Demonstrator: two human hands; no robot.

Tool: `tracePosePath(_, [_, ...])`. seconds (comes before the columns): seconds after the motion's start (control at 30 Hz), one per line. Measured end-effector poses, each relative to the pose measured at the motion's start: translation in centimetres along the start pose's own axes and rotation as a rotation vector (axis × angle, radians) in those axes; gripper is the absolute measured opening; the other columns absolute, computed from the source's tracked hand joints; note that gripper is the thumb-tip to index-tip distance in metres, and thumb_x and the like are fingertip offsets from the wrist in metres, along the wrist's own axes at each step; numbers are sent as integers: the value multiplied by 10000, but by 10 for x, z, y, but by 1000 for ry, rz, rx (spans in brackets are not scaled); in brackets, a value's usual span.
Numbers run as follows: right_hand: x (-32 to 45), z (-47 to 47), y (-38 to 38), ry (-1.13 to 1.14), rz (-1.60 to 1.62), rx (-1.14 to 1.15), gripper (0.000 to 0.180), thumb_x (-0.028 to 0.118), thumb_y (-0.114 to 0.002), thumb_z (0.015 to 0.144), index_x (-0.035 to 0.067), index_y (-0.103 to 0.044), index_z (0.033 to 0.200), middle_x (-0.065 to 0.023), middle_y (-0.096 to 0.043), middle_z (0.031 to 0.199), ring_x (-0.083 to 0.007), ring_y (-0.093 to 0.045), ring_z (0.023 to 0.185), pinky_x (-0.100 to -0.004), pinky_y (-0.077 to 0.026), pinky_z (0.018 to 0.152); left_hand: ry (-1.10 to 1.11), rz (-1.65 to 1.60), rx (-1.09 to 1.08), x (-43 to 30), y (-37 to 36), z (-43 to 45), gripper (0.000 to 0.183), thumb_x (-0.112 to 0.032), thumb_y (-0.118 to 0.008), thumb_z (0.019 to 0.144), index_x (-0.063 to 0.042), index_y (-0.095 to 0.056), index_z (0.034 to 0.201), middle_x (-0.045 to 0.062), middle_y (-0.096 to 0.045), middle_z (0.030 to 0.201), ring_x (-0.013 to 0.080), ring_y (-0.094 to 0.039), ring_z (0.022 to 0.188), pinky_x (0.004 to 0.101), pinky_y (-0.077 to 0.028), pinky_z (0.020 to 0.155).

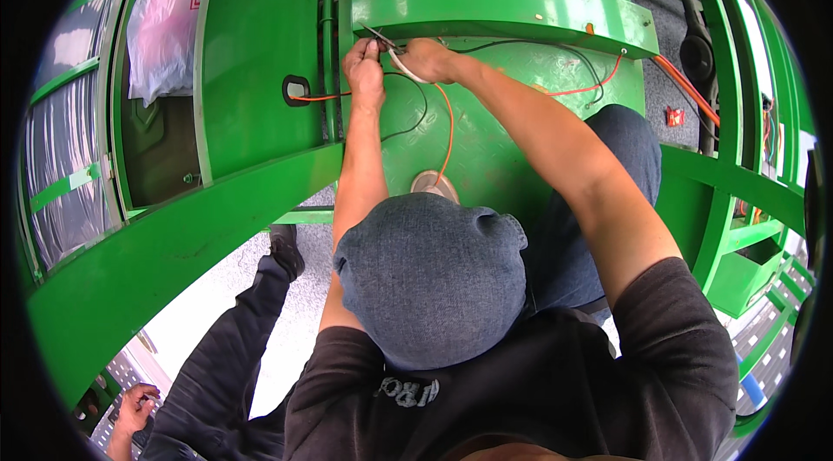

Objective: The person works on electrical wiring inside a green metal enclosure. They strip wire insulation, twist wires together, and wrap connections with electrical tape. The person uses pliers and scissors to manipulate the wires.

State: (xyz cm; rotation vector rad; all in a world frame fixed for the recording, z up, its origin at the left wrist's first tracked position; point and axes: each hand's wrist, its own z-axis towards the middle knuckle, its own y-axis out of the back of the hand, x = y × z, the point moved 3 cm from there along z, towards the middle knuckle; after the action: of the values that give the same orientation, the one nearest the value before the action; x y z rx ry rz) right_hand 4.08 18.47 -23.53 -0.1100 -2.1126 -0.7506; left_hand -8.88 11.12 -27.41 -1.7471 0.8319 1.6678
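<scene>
My left hand (366, 67) pinches the end of a dark cable between thumb and fingers, just below a green steel channel (481, 2). Right beside it, my right hand (426, 60) is closed on a hand tool with pale handles (405, 69); its slim metal jaws (377, 36) lie at the left fingertips. Whether it is pliers or scissors I cannot tell. A black cable (426, 106) loops below my left hand. One orange cable (450, 129) runs down towards a shoe (435, 185), and another (319, 97) passes through a rubber-edged hole.
A green beam (189, 246) crosses at the left. Upper left, a plastic bag (166, 31) with pink contents lies in an open compartment. Thick orange cables (690, 93) leave the channel's right end. Another person's leg (221, 350) and hand (135, 405) show at the lower left.
</scene>
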Motion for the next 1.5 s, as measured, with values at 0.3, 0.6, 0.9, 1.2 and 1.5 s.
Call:
tracePosePath(0.3, [-3, 6, -5, 79, 77, 106, 459, 411, -596, 887, 20, -596, 646, -134, -570, 618, -239, -563, 548, -402, -456, 520, 90, -140, -12, 6, 2, -2, 167, -95, -577, 1003, -22, -727, 992, -4, -667, 822, 72, -481, 626, 247, -377, 554])
tracePosePath(0.6, [39, -29, 16, -33, -753, -84, 554, 452, -473, 986, -48, -652, 1143, -257, -679, 1114, -335, -679, 1082, -437, -533, 944, -2, 140, -122, -6, -2, -8, 172, -36, -704, 892, 36, -751, 1040, 31, -726, 842, 90, -572, 755, 275, -478, 710])
tracePosePath(0.9, [38, -28, 20, -6, -721, -56, 552, 434, -473, 993, -71, -617, 1164, -268, -661, 1180, -372, -659, 1109, -438, -521, 967, -5, -110, -125, -3, -1, -5, 134, -11, -672, 919, 61, -713, 1025, 55, -711, 880, 105, -578, 749, 266, -471, 697])
tracePosePath(1.2, [33, -18, 20, 133, -828, -134, 461, 337, -498, 961, -71, -633, 1129, -249, -676, 1144, -356, -668, 1066, -430, -529, 946, 16, -44, -124, -2, 2, 3, 157, -46, -581, 991, 33, -715, 1016, 19, -685, 912, 88, -551, 779, 237, -425, 708])
tracePosePath(1.5, [23, -6, 19, 161, -642, -82, 475, 362, -505, 956, -76, -644, 1076, -287, -693, 1057, -412, -689, 985, -467, -549, 893, 203, -301, -36, -7, 0, 4, 166, -23, -550, 1005, 50, -691, 1053, 36, -675, 960, 99, -547, 833, 251, -443, 775])
